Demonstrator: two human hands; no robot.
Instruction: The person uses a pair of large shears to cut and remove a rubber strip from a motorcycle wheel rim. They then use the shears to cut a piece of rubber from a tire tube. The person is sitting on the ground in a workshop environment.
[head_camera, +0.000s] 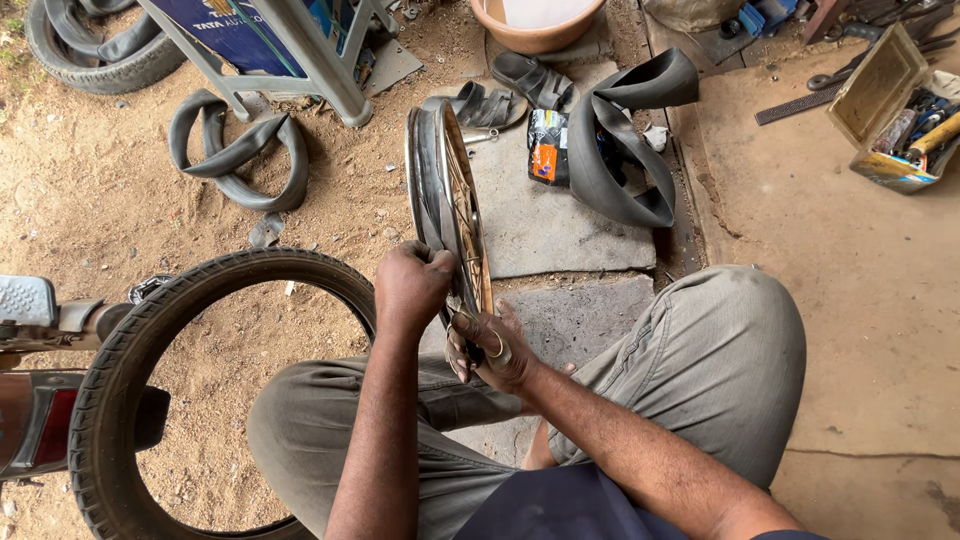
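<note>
So, only the head view to go on: a person is squatting on the ground with a spoked wheel rim (450, 200) stood upright on its edge between their knees. The left hand (410, 285) is closed over the near edge of the rim, gripping it and the dark rubber band that runs round it. The right hand (490, 345) is curled around the rim just below, fingers wrapped on the spoke side, so both hands are gripping the rim. My read is they're at the stage of working the rim strip round the bare rim, since the tyre (160, 400) stands off to the left, just beside the knee. Next move probably needs steady thumb pressure and turning the rim bit by bit.

Packages and signs: a small black packet with an orange panel (547, 148) lies on the stone slab (560, 225), touching a black inner tube (620, 140). A blue sign board on a grey metal stand (270, 40) sits top left. An open cardboard box of tools (895, 110), yellowish with a printed bottom edge, is at top right. A tan plastic basin (535, 25) sits at the top.
</note>
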